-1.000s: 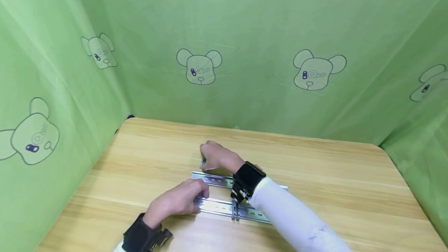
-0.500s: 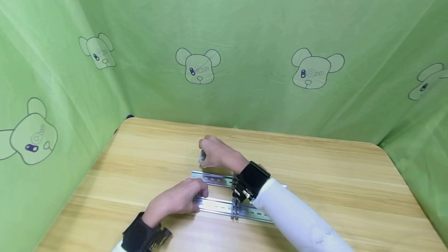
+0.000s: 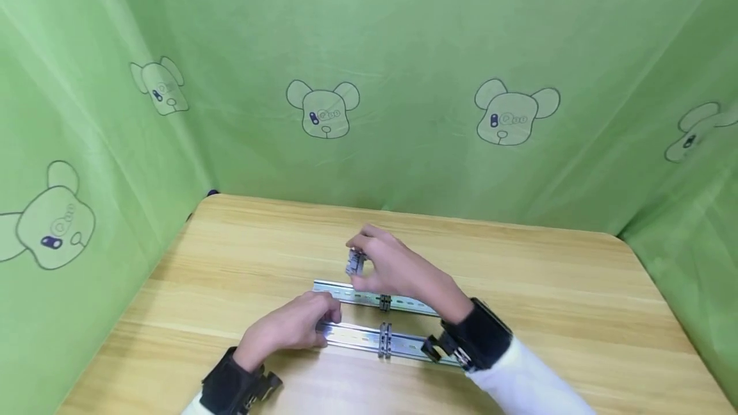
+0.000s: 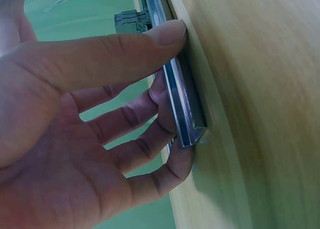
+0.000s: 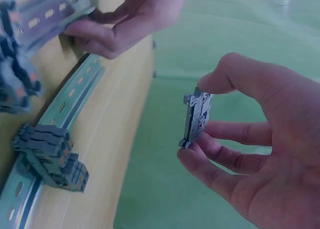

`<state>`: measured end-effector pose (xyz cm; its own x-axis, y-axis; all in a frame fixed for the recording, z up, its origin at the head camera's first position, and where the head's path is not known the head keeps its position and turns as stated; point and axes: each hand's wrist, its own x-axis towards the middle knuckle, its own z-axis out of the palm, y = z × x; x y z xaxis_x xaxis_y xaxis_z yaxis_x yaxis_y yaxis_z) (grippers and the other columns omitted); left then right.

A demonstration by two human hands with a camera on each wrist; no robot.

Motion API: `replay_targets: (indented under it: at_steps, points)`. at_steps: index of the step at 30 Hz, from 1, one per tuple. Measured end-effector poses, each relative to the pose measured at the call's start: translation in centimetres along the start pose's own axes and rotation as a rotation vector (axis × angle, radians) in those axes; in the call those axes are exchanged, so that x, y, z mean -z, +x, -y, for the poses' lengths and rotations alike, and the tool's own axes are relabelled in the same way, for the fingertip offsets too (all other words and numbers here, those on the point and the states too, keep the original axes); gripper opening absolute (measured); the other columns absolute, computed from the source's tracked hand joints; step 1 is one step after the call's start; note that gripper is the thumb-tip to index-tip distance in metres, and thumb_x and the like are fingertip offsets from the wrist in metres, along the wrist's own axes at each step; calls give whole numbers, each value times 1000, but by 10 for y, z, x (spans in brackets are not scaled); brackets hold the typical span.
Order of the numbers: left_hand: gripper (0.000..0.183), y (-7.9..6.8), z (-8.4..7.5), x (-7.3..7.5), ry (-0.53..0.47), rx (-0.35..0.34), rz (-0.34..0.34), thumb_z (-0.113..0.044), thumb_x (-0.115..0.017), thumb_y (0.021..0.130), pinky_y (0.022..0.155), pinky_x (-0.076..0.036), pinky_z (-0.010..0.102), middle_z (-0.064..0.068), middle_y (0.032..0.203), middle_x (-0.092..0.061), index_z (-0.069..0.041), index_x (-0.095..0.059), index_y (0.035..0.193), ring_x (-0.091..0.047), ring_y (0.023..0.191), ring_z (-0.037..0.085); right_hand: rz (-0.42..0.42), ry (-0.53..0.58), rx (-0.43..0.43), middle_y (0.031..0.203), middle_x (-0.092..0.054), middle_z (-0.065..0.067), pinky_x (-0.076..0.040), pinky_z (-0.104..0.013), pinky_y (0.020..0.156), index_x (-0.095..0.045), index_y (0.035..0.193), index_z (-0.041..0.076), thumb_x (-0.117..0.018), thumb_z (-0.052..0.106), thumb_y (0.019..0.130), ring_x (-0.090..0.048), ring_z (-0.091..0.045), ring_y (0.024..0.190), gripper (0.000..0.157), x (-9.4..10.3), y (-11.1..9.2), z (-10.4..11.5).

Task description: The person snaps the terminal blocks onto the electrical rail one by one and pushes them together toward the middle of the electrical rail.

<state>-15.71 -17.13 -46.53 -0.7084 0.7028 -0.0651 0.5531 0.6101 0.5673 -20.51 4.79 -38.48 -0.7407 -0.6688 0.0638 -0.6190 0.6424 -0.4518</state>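
At the left end of the nearer slotted metal DIN rail (image 3: 353, 336), my left hand (image 3: 294, 325) grips the rail, thumb on one edge and fingers round the other in the left wrist view. My right hand (image 3: 394, 268) pinches a thin grey DIN-rail terminal block (image 5: 196, 118) between thumb and fingertips. In the head view this block is above and behind the farther DIN rail (image 3: 340, 292), left of the blocks fitted there. A small group of terminal blocks (image 3: 384, 340) sits mid-length on the nearer rail, and another group (image 3: 385, 303) on the farther one.
Both rails lie roughly parallel on a wooden table (image 3: 548, 300), with a gap between them. Green curtains (image 3: 403, 165) printed with animal heads stand behind the table and at its sides. My right forearm and wrist camera (image 3: 446, 346) overlap the rails' right ends.
My right hand has moved right and somewhat toward me with the terminal block, which now shows more fully between the fingers. The left hand stays on the nearer rail.
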Motion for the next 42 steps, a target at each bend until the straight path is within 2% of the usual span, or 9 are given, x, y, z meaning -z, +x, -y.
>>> replay_targets:
  at_steps: [4,9,16,21,25,32,36,42]
  points:
    - [34,1,1,-1,3,10,2,1,-89,67,70,-50,21,-7,83,-60,-12,-68,92,-55,76,9,-65,60,33,112,-60,-2,-57,-23,79,-64,130,0,-79,16,82,-61,-13,93,53,5,-28,-4]
    - [34,2,2,-2,-2,20,-1,0,-89,68,70,-49,22,-7,83,-59,-13,-67,91,-55,76,9,-102,157,47,113,-60,0,-58,-24,89,-64,131,2,-79,13,81,-65,-16,102,53,5,-62,-13]
    - [34,3,-2,-2,9,41,9,-1,-88,69,71,-49,22,-8,83,-58,-14,-67,92,-53,77,9,-172,253,56,114,-63,0,-60,-32,88,-65,128,8,-81,6,78,-65,-17,104,53,-6,-112,-35]
    - [34,4,-3,-2,5,40,21,-1,-89,69,72,-50,22,-8,85,-60,-12,-68,94,-54,78,9,-199,358,24,116,-64,0,-61,-37,87,-64,125,12,-82,0,75,-65,-18,105,54,-16,-141,-54]
    - [34,4,-1,-4,6,37,18,-1,-89,69,71,-49,22,-7,84,-60,-13,-68,93,-54,77,9,-193,381,0,116,-64,-2,-61,-39,86,-63,121,15,-82,-3,73,-64,-17,104,55,-17,-155,-69]
    - [32,1,1,-7,-10,45,19,-4,-89,71,72,-48,24,-9,84,-58,-16,-67,92,-53,78,8,-123,446,-3,116,-62,-11,-60,-37,90,-60,118,4,-81,-7,71,-65,-24,104,54,-17,-174,-89]
    - [32,1,0,-6,-16,50,17,-4,-88,72,74,-50,25,-8,86,-59,-15,-66,93,-54,80,9,-99,471,5,115,-60,-14,-59,-36,91,-57,117,2,-82,-8,70,-65,-28,106,55,-19,-186,-98]
    - [33,1,-1,-5,-20,57,13,-3,-88,72,76,-51,26,-8,88,-59,-15,-67,94,-55,82,10,-45,431,-36,116,-62,-10,-58,-34,92,-56,115,6,-82,-6,71,-66,-31,109,52,-17,-202,-110]
